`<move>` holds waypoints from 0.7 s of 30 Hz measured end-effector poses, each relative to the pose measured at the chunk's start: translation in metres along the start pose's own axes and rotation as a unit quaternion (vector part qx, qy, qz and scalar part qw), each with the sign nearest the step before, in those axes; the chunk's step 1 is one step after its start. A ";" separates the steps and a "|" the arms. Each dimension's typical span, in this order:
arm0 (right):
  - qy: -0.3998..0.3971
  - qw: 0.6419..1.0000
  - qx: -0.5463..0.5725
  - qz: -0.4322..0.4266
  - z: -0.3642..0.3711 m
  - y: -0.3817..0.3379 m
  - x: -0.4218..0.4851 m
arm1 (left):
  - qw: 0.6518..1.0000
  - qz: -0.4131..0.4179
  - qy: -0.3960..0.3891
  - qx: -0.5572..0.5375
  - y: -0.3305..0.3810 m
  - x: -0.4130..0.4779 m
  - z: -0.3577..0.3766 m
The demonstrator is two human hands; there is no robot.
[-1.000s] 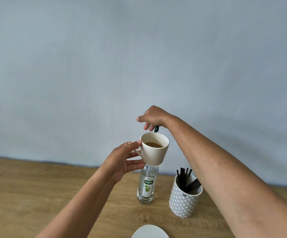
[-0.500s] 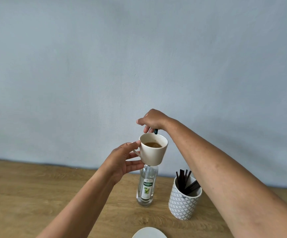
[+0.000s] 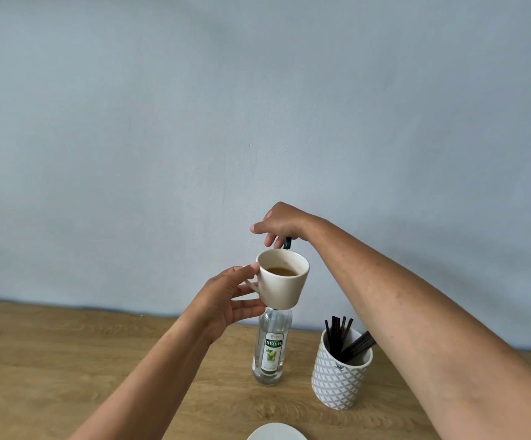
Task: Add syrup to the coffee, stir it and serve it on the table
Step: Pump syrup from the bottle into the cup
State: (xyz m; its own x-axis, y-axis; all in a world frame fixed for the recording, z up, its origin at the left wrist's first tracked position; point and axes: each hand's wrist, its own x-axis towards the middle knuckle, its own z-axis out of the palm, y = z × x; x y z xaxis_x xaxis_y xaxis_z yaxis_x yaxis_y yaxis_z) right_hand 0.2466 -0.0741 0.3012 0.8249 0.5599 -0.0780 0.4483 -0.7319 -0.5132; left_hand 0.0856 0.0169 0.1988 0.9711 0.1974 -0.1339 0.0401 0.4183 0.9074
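Note:
My left hand [image 3: 226, 300] holds a white cup [image 3: 285, 289] by its handle, raised above the table and tilted a little, with brown coffee [image 3: 281, 270] inside. Directly behind and below the cup stands a clear syrup bottle [image 3: 270, 350] with a green and white label. The cup hides the bottle's neck. My right hand [image 3: 281, 222] rests over the top of the bottle, fingers closed around its dark pump head [image 3: 287, 242], which shows just above the cup's rim.
A patterned white pot [image 3: 337, 379] full of dark stir sticks [image 3: 342, 336] stands right of the bottle on the wooden table [image 3: 67, 360]. A white saucer's rim [image 3: 275, 433] shows at the bottom edge. A pale blue wall lies behind.
Both hands keep their grips. The view has drifted slightly, so bottle, pot and right hand sit a little lower in frame; the cup stays at the pump.

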 end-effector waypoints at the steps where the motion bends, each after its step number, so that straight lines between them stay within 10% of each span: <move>1: 0.003 1.000 0.005 -0.005 0.001 0.001 0.001 | 1.000 0.000 -0.001 -0.001 0.000 0.000 0.000; 21: 0.017 1.000 -0.005 -0.020 0.007 0.009 0.001 | 1.000 -0.010 0.007 -0.005 -0.006 0.004 0.003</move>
State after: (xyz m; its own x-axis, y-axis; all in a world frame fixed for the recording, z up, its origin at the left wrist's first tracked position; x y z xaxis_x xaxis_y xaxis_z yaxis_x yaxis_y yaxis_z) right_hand 0.2493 -0.0770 0.2901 0.8174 0.5753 -0.0290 0.4839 -0.7132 -0.5071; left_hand 0.0903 0.0128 0.1940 0.9668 0.2006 -0.1583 0.0578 0.4318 0.9001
